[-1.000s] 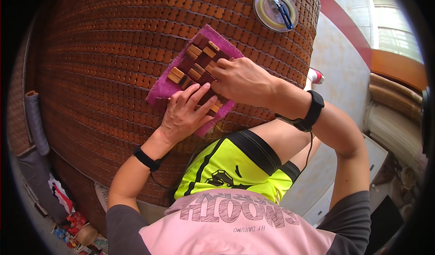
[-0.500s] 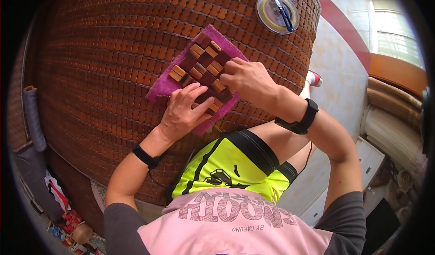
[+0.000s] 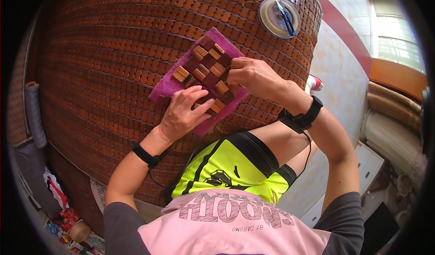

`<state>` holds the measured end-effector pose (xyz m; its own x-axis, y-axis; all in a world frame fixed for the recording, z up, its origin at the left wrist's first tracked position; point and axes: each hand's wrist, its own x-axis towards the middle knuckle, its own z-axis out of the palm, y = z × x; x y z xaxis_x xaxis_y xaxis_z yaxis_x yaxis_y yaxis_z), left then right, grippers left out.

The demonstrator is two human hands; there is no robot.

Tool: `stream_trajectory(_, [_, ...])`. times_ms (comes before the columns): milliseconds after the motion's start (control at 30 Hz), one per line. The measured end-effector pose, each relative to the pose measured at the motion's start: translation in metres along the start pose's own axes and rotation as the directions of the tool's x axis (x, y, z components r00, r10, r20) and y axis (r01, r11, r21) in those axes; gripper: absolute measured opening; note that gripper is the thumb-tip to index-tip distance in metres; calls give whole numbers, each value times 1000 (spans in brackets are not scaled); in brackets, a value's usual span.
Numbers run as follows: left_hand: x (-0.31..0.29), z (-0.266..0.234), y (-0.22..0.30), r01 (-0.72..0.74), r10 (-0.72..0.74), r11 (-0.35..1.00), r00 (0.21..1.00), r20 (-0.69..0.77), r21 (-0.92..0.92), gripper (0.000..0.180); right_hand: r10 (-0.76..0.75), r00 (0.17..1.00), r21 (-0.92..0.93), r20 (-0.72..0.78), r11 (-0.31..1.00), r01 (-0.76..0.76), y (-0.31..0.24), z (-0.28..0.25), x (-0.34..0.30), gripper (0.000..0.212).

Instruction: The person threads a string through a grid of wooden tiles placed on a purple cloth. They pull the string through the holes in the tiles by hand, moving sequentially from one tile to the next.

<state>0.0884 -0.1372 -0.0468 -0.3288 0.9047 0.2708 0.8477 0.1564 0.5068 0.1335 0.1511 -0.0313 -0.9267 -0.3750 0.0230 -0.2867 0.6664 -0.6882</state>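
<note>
A checkered panel of light and dark wooden blocks lies tilted on a magenta cloth. My left hand rests at the near left side of the panel. Its fingers are spread, with the tips on the blocks and the thumb apart. At the right edge my right hand is closed, fingers curled in a pinch over the outer blocks. What that pinch holds, if anything, is hidden. Both palms and part of the panel's near edge are out of sight under the hands.
A brown tile mat covers the surface beneath. Near its far right edge stands a round clear container with blue-handled scissors on top. Thin cords hang from the wrist bands. A rolled grey mat stands far left.
My right hand has shifted slightly to the right along the panel's edge, its fingers still pinched. The left hand keeps its place on the blocks. The whole view has shifted slightly.
</note>
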Motion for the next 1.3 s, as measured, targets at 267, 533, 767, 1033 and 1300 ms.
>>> stream_trajectory(267, [4,-2,2,0,0,1000,1000,-13,-13,45,-44,999,6,-23,999,44,0,2,2,5])
stream_trajectory(533, [30,6,15,237,-255,964,954,-160,-121,27,-41,997,12,-58,999,42,-2,12,6,9])
stream_trajectory(767, [33,5,17,263,-270,962,956,-117,-66,22,-45,990,-1,-131,999,45,-14,10,7,16])
stream_trajectory(1033, [31,0,12,266,-301,940,942,-152,-214,17,-184,983,-76,-6,980,183,-33,19,14,16])
stream_trajectory(1300, [19,-2,0,184,-247,929,954,-168,-321,14,-14,998,-106,-66,994,7,-46,28,9,7])
